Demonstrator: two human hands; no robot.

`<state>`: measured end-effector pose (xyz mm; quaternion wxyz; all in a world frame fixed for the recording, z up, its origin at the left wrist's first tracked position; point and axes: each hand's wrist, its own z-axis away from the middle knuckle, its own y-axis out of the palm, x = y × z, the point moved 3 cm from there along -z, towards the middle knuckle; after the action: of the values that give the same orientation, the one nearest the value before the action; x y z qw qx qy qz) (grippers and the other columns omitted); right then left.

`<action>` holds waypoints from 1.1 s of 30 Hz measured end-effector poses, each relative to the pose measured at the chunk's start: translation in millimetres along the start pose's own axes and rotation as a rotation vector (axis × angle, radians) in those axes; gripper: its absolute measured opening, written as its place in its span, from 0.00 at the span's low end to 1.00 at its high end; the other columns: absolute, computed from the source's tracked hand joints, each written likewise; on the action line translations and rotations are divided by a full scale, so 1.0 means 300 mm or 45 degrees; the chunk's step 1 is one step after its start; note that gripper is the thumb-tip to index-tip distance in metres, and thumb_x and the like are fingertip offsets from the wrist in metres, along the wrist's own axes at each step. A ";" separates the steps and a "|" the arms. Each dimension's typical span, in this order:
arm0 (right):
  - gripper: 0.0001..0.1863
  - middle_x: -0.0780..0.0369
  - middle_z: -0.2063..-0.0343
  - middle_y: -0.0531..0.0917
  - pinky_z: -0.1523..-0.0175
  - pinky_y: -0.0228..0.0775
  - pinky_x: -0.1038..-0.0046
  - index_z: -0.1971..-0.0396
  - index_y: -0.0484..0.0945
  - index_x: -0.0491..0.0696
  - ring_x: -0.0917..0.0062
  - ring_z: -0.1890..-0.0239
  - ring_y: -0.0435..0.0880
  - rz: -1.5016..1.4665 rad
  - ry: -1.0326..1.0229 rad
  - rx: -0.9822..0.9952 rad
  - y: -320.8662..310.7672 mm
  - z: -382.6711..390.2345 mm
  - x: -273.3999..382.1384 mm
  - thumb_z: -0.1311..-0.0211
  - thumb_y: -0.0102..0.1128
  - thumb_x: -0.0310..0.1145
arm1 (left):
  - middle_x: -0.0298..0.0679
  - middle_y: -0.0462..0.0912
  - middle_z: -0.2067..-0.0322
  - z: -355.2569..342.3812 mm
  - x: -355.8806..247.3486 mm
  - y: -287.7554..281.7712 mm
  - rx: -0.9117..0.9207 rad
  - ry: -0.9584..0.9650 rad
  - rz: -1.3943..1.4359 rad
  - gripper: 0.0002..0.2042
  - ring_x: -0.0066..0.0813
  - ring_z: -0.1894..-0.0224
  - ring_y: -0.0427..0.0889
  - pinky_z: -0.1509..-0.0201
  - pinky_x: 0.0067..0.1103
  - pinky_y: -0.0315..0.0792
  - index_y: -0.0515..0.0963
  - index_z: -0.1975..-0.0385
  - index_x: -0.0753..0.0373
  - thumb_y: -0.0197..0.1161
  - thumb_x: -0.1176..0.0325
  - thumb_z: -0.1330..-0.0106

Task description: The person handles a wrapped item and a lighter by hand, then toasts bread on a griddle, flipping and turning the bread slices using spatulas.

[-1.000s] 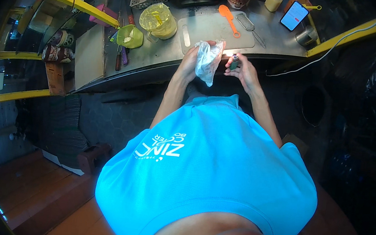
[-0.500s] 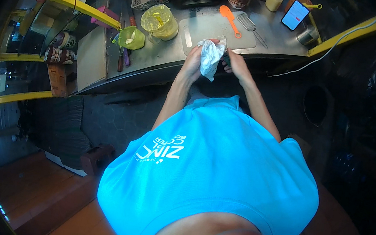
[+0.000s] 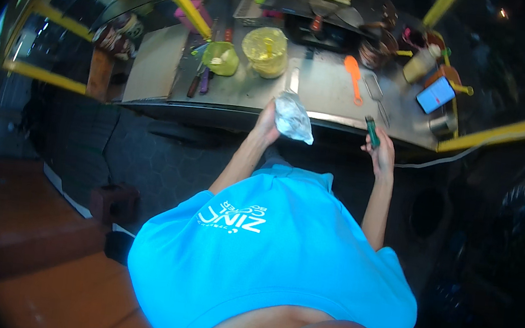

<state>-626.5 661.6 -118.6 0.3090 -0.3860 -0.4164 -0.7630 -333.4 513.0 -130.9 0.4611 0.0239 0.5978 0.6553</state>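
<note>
My left hand (image 3: 268, 123) grips a crumpled silvery-white packet (image 3: 295, 120) by its left side, over the front edge of the steel counter. Off to the right, my right hand (image 3: 381, 155) is closed round a small green lighter (image 3: 372, 132), whose dark top points away from me. The two hands are well apart. Beyond the right hand lie an orange spatula (image 3: 352, 77) and a small flat grater with a wire handle (image 3: 374, 89). Past the left hand stands a yellowish lidded tub (image 3: 265, 51).
A green container (image 3: 221, 59) and knives with purple and brown handles (image 3: 204, 82) are at the counter's left. At the right are a lit phone (image 3: 435, 95), a squeeze bottle (image 3: 421, 63) and a metal cup (image 3: 442, 124). Yellow frame bars (image 3: 502, 134) border the counter (image 3: 324, 80).
My hands have separated: the right has moved right with the lighter, while the left keeps the packet. The whole view has shifted, showing more of the counter's far side.
</note>
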 end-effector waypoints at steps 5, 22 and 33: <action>0.13 0.63 0.73 0.80 0.65 0.76 0.72 0.53 0.75 0.47 0.81 0.77 0.76 -0.079 0.001 -0.171 -0.153 -0.176 -0.007 0.27 0.51 0.39 | 0.39 0.83 0.56 0.056 -0.073 -0.071 -0.042 -0.064 0.036 0.17 0.31 0.55 0.83 0.47 0.30 0.78 0.75 0.50 0.62 0.41 0.60 0.22; 0.22 0.63 0.77 0.77 0.85 0.58 0.79 0.40 0.68 0.49 0.83 0.86 0.68 0.478 -0.284 -0.967 -0.226 -0.383 -0.038 0.33 0.54 0.34 | 0.44 0.77 0.43 0.193 -0.922 -0.589 -0.719 0.727 -0.060 0.25 0.40 0.42 0.77 0.36 0.36 0.70 0.69 0.39 0.65 0.39 0.53 0.24; 0.10 0.68 0.83 0.74 0.84 0.55 0.84 0.58 0.80 0.46 0.88 0.87 0.66 0.377 -0.294 -0.900 0.140 -0.287 -0.268 0.29 0.50 0.31 | 0.50 0.82 0.51 -0.160 -1.317 -0.916 -0.802 0.448 -1.277 0.23 0.47 0.48 0.81 0.42 0.34 0.72 0.74 0.45 0.67 0.52 0.54 0.31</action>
<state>-580.6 578.9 -200.6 0.2148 -0.6077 -0.1002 -0.7580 23.5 187.9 -160.5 0.5925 -0.5058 0.3811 0.4978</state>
